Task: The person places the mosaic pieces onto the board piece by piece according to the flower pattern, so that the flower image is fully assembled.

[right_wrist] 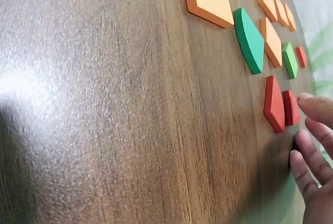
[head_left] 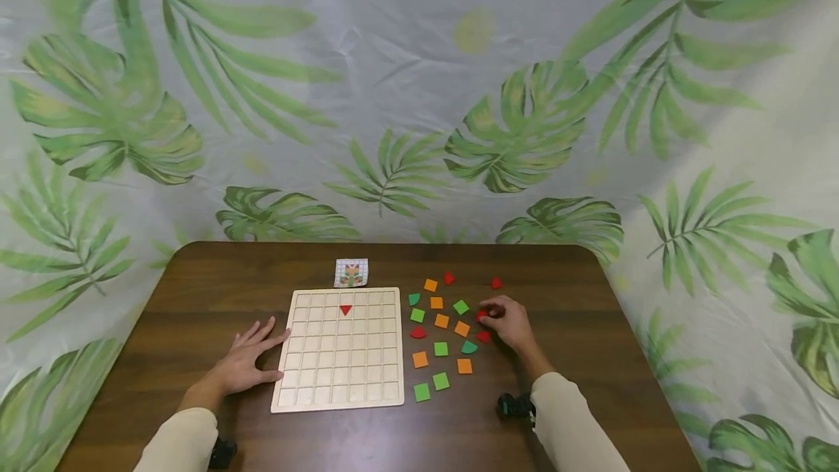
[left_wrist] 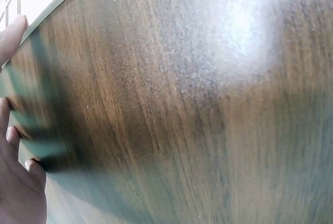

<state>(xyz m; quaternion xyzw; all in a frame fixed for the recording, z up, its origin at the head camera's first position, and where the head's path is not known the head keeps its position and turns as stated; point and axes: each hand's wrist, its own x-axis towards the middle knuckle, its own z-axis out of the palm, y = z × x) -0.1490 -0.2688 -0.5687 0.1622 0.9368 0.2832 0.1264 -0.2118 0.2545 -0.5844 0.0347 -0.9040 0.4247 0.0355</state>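
My left hand [head_left: 241, 368] lies with fingers spread at the left side of a pale wooden grid board [head_left: 347, 405], its thumb and a fingertip touching the frame. One red triangle [head_left: 345, 309] sits in an upper cell of that board. On the right, my right hand [head_left: 511, 323] has thumb and forefinger at either side of a small red piece [head_left: 481, 315], pinching it at table level. In the right wrist view this red piece [right_wrist: 291, 108] is partly hidden by the fingers, and another red piece [right_wrist: 274, 105] lies just beside it.
Several orange squares [head_left: 420, 360], green squares [head_left: 440, 349] and dark green rounded pieces [head_left: 469, 347] lie scattered between board and right hand. More red pieces [head_left: 496, 282] lie farther back. A patterned card [head_left: 351, 273] rests behind the board. Leaf-print cloth [head_left: 393, 93] hangs beyond the table.
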